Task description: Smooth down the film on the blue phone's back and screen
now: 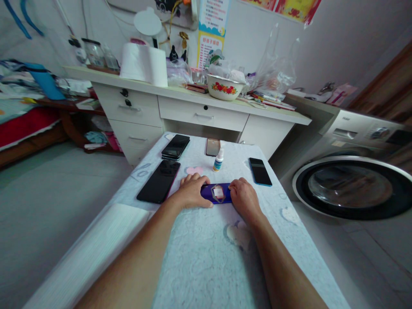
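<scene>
A shiny blue-purple phone (pixel 209 193) lies sideways on the cloth-covered table, back up, with a hexagonal outline and a small white patch in its middle. My left hand (pixel 195 191) grips its left end, thumb along the near edge and fingers at the far side. Over the right end, my right hand (pixel 245 196) is closed with its fingers curled onto the phone. Just beyond it stands a small white spray bottle (pixel 218 161) with a blue and yellow label.
A large black tablet (pixel 159 182) lies left of my hands, with stacked phones (pixel 175 146) behind it. One blue-edged phone (pixel 260 171) is at the right, and a brownish phone case (pixel 213 147) at the back. Beyond are a white desk (pixel 202 112) and a washing machine (pixel 350 167).
</scene>
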Demonstrator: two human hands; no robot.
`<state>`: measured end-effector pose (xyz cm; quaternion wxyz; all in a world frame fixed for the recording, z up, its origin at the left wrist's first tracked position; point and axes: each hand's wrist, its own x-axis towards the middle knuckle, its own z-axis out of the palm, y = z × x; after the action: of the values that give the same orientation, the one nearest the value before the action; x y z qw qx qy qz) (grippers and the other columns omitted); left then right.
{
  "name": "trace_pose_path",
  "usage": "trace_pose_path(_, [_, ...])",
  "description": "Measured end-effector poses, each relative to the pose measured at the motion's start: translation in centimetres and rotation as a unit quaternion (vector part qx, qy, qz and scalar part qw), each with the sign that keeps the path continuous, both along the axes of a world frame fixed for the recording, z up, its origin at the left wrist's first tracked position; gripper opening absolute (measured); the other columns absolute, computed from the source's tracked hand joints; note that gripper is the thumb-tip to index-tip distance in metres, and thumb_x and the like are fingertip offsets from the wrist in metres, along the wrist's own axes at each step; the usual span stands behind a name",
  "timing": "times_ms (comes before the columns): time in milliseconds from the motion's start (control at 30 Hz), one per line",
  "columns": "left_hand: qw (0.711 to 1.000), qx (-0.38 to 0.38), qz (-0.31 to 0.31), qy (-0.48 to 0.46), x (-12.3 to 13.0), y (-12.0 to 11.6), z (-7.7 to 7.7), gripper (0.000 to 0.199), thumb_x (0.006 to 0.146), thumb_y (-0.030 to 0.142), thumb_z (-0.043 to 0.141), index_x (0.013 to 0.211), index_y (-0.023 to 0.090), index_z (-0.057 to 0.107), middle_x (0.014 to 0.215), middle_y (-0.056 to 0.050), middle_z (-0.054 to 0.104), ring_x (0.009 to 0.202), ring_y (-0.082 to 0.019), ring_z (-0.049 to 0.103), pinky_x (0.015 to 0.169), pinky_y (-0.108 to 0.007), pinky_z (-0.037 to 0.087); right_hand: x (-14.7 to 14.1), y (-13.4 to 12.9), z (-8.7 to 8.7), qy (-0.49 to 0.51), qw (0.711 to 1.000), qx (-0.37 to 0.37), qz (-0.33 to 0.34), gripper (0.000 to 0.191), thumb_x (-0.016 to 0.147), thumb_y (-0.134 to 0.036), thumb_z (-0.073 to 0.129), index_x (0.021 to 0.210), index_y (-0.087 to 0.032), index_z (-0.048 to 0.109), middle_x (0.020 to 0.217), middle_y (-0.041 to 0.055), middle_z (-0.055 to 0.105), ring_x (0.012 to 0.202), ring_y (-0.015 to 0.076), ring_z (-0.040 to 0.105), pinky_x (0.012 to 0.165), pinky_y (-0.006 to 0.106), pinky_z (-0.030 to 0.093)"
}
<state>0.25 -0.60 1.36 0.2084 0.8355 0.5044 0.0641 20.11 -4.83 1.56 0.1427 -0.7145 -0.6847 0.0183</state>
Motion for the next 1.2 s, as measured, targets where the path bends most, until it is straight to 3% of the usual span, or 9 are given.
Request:
trace_pose_path(467, [1.0, 0.015, -0.005, -0.015, -0.1, 0.2, -0.4, 0.068, 0.051, 0.057, 0.071, 0.111, 0.033, 0.049, 0.115, -0.002, 0.047, 0.112, -0.028, 0.044, 0.093, -0.04, 0.036, 0.1, 0.4, -0.3, -0.016, 0.999, 0.017, -0.032, 0.021, 0.087, -0.019, 0.046, 0.09, -0.018, 0.067, 0.09, 0.0059, 0.06, 0.083, 0.0152, 0.056, 0.071, 0.024, 0.035])
trace_pose_path(1200, [1.0, 0.017, -0.002, -0.009, 0.1, 0.0, -0.4, 0.07, 0.051, 0.057, 0.072, 0.113, 0.033, 0.049, 0.117, -0.002, 0.048, 0.114, -0.029, 0.043, 0.094, -0.039, 0.035, -2.7, 0.4, -0.6, 0.006, 0.995, 0.016, 0.097, 0.021, 0.09, -0.017, 0.044, 0.088, -0.019, 0.065, 0.09, 0.0049, 0.057, 0.088, 0.0147, 0.052, 0.079, 0.023, 0.036])
